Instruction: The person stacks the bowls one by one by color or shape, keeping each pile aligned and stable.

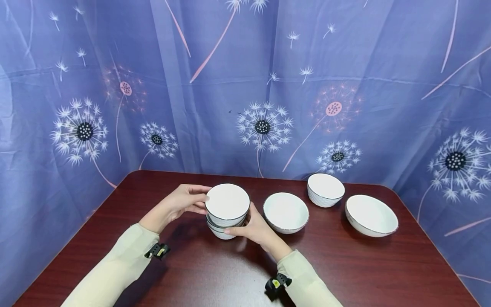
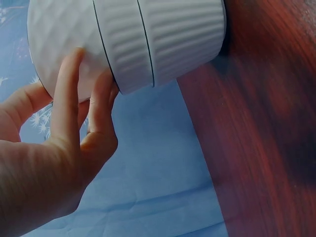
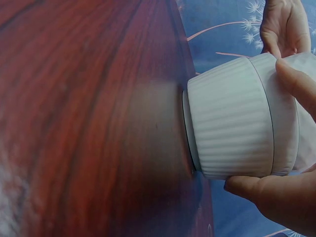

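Note:
Three white bowls with dark rims stand stacked near the middle of the table. The top bowl (image 1: 227, 201) has a diamond-textured wall; the lower bowls (image 2: 182, 37) are ribbed. My left hand (image 1: 182, 202) grips the top bowl from the left, fingertips against its outer wall and one digit near its rim. On the stack's right side my right hand (image 1: 255, 228) holds the ribbed bowls (image 3: 229, 123), its thumb across the front and fingers round the far side. In the right wrist view the left hand (image 3: 285, 24) shows beyond the stack.
To the right of the stack are a shallow white bowl (image 1: 285, 212), a deeper textured bowl (image 1: 325, 189) near the back edge, and a wide bowl (image 1: 371, 215). They stand on a dark red wooden table (image 1: 215, 277). A blue dandelion-print curtain (image 1: 215, 106) hangs behind it.

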`<state>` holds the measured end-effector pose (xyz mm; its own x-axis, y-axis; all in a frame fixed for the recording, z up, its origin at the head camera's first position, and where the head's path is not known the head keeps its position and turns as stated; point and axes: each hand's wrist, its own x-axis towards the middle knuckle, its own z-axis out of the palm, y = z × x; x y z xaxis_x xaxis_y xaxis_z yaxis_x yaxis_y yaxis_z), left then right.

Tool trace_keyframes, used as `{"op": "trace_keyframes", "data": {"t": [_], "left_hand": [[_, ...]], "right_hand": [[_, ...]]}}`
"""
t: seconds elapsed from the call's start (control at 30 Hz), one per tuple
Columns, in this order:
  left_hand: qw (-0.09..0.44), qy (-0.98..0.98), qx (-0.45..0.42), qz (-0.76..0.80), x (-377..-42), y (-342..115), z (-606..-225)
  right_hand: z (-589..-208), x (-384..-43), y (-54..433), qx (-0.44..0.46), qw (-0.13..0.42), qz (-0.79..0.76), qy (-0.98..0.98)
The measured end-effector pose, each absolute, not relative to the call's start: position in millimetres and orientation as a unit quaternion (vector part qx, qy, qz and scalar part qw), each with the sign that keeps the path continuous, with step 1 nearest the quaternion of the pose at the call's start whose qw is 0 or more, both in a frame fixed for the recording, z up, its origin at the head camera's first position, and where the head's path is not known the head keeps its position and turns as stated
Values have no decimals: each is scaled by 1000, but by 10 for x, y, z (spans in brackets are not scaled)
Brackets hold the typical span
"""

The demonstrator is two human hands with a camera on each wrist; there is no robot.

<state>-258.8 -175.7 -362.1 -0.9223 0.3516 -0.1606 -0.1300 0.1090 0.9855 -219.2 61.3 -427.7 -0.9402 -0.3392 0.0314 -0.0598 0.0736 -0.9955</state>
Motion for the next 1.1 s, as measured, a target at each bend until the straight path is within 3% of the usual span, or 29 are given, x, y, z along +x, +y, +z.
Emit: {"op": "trace_keyframes", "data": {"t": [0.5, 1.1], "left_hand": [[183, 728, 69, 657, -2567, -1788, -3607], [115, 737, 34, 665, -2442, -1753, -3736]], "right_hand": [[-4275, -2197, 622, -132, 108, -669, 724], [-4291, -2204, 614, -131, 105, -667, 726]]}}
